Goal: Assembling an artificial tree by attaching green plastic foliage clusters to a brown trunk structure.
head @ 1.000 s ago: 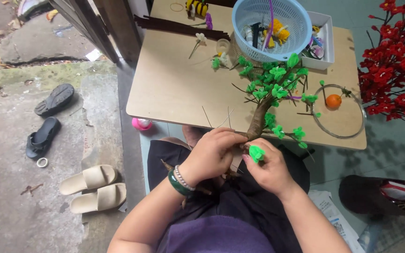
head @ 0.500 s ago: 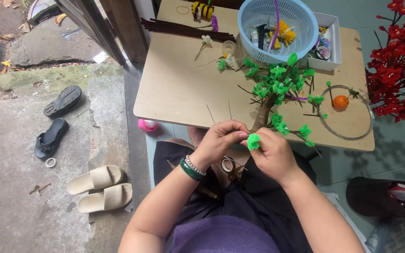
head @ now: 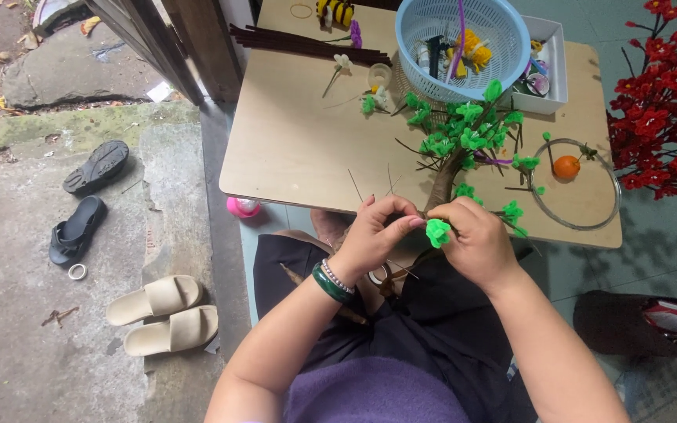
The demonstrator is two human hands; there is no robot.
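Landmark: I am taking the small craft tree as reference — brown wrapped trunk, green fuzzy leaf clusters, lying tilted over the near edge of the wooden table.
Left hand: I am seeing the left hand closing its fingertips at the base of the tree's trunk, thumb and forefinger pinching there; a green bangle and a beaded bracelet are sitting on the wrist.
Right hand: the right hand is pinching a bright green leaf tuft between thumb and forefinger, just beside the trunk base and touching the left fingertips.
Leaf tuft: it is sitting at the foot of the tree, between the two hands, above the person's lap; whether it is already joined to the trunk I cannot tell.
Wires: thin bare stems are sticking out near the trunk base — too fine to count.
Beyond the tree: a blue plastic basket of mixed craft pieces is standing at the far side of the tree's crown, with a white tray touching it.
Right of the tree: a wire ring is lying flat, a small orange ball inside it; red artificial blossoms are standing off the table's edge.
Left of the tree: well apart, on the concrete, beige slides and black sandals are lying.
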